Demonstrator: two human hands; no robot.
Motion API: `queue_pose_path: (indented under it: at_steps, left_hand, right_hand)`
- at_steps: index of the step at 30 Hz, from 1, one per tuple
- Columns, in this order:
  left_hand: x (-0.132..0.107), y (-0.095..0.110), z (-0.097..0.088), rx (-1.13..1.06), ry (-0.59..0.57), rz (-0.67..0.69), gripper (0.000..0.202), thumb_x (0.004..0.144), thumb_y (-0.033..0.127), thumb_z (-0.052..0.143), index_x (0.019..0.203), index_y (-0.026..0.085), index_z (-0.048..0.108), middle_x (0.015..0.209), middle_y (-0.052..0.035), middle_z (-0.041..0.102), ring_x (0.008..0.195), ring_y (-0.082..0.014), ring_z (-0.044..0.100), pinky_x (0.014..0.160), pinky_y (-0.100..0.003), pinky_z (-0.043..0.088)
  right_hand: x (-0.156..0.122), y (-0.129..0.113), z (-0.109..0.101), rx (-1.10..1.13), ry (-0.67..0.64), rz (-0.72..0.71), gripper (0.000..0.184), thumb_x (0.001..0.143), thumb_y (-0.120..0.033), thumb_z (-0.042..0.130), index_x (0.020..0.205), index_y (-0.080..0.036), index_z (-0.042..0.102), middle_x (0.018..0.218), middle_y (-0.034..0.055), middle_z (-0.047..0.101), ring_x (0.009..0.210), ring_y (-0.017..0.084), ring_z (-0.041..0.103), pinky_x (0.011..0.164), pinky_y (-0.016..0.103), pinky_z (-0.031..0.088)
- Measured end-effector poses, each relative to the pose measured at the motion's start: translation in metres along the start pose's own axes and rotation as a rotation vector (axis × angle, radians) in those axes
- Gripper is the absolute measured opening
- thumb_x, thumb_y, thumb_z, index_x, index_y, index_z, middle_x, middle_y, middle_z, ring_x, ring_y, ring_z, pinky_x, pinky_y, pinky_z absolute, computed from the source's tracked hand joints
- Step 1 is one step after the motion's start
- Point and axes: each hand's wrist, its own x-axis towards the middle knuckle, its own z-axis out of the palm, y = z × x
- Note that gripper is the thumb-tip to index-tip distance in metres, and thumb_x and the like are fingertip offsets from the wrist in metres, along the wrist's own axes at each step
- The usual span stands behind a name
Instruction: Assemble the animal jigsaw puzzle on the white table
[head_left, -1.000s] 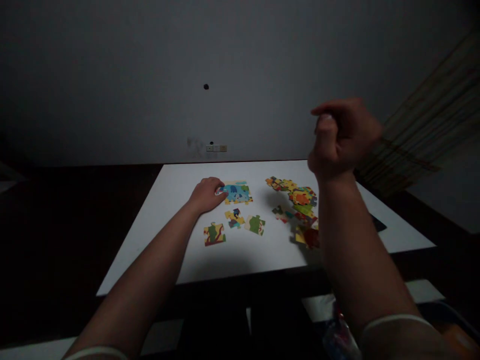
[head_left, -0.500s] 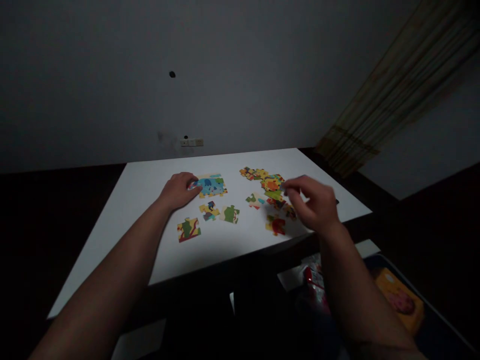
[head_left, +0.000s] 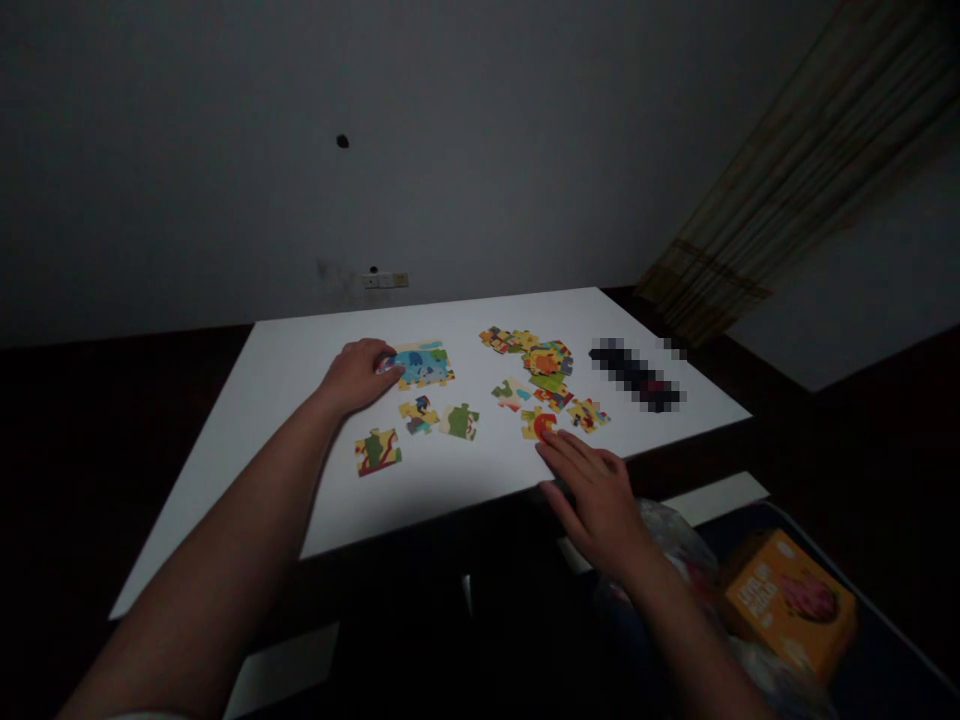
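White table top (head_left: 285, 350) stands in dim light. Nearest, at 6 o'clock, the right hand (head_left: 592, 495) lies open and flat, its fingertips (head_left: 551, 447) at a yellow and red jigsaw piece (head_left: 537, 424), not gripping it. At 9 o'clock, the curved left hand (head_left: 358, 376) rests against a joined blue puzzle section (head_left: 424, 367); whether it grips, I cannot tell. Light pressure seems best here, because thin cardboard slides easily. Three loose pieces (head_left: 418, 414) lie between the hands, and a crowded group of pieces (head_left: 529, 360) lies at 1 o'clock. Nothing blocks the hands. Farther, at 2 o'clock, is a blurred dark object (head_left: 637, 375); below the table, at 4 o'clock, an orange box (head_left: 789, 602).
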Motion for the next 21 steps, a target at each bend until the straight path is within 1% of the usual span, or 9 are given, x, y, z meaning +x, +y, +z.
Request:
queue_pose_path:
  at_steps: [3,5,7,9,13,17,21]
  left_hand:
    - [-0.001,0.001,-0.001,0.050,-0.007,0.037,0.035,0.085,0.048,0.057,0.107,0.024,0.069,0.108,-0.0080,0.070,0.107,-0.0292,0.061,0.100,-0.044,0.046]
    - [-0.002,0.000,0.000,0.066,0.003,0.050,0.036,0.087,0.048,0.056,0.109,0.023,0.069,0.110,-0.0081,0.070,0.107,-0.0287,0.061,0.100,-0.043,0.046]
    - [-0.002,-0.002,0.001,0.075,0.002,0.052,0.037,0.088,0.049,0.055,0.111,0.023,0.069,0.112,-0.0081,0.070,0.108,-0.0289,0.061,0.101,-0.043,0.046]
    - [-0.001,-0.004,0.003,0.077,0.000,0.050,0.038,0.088,0.049,0.055,0.112,0.023,0.069,0.115,-0.0083,0.069,0.111,-0.0294,0.060,0.102,-0.043,0.045]
    - [-0.001,-0.008,0.007,0.063,0.024,0.051,0.039,0.087,0.049,0.057,0.114,0.023,0.069,0.122,-0.0095,0.067,0.116,-0.0306,0.059,0.104,-0.044,0.045]
    - [-0.002,-0.008,0.009,0.053,0.034,0.037,0.040,0.087,0.049,0.058,0.115,0.023,0.069,0.123,-0.0101,0.067,0.118,-0.0316,0.058,0.104,-0.045,0.045]
    - [-0.002,-0.009,0.008,0.046,0.036,0.056,0.041,0.087,0.050,0.058,0.115,0.022,0.070,0.121,-0.0106,0.067,0.116,-0.0313,0.059,0.103,-0.045,0.045]
  right_hand:
    - [0.025,-0.010,-0.005,-0.025,0.011,-0.031,0.041,0.099,-0.034,0.052,0.139,-0.036,0.059,0.151,0.0043,0.054,0.139,0.036,0.049,0.106,0.065,0.042]
    - [0.044,-0.022,-0.008,-0.004,-0.007,-0.086,0.035,0.099,-0.032,0.052,0.132,-0.033,0.063,0.148,0.0039,0.057,0.137,0.034,0.050,0.107,0.061,0.042]
    - [0.064,-0.036,-0.011,0.024,-0.043,-0.134,0.034,0.100,-0.029,0.051,0.131,-0.032,0.063,0.142,0.0030,0.062,0.132,0.032,0.053,0.106,0.057,0.043]
    - [0.083,-0.047,-0.009,0.034,-0.089,-0.164,0.036,0.099,-0.028,0.051,0.133,-0.031,0.061,0.137,0.0038,0.065,0.129,0.032,0.054,0.106,0.055,0.043]
    - [0.113,-0.059,0.005,0.048,-0.179,-0.211,0.043,0.093,-0.029,0.060,0.136,-0.028,0.059,0.136,0.0078,0.065,0.131,0.034,0.050,0.108,0.052,0.043]
    - [0.124,-0.060,0.017,0.074,-0.200,-0.216,0.037,0.092,-0.023,0.061,0.128,-0.028,0.062,0.122,0.0090,0.070,0.122,0.032,0.055,0.105,0.049,0.046]
    - [0.121,-0.060,0.017,0.103,-0.215,-0.197,0.040,0.090,-0.020,0.062,0.130,-0.026,0.061,0.123,0.0110,0.068,0.116,0.031,0.059,0.101,0.047,0.049]
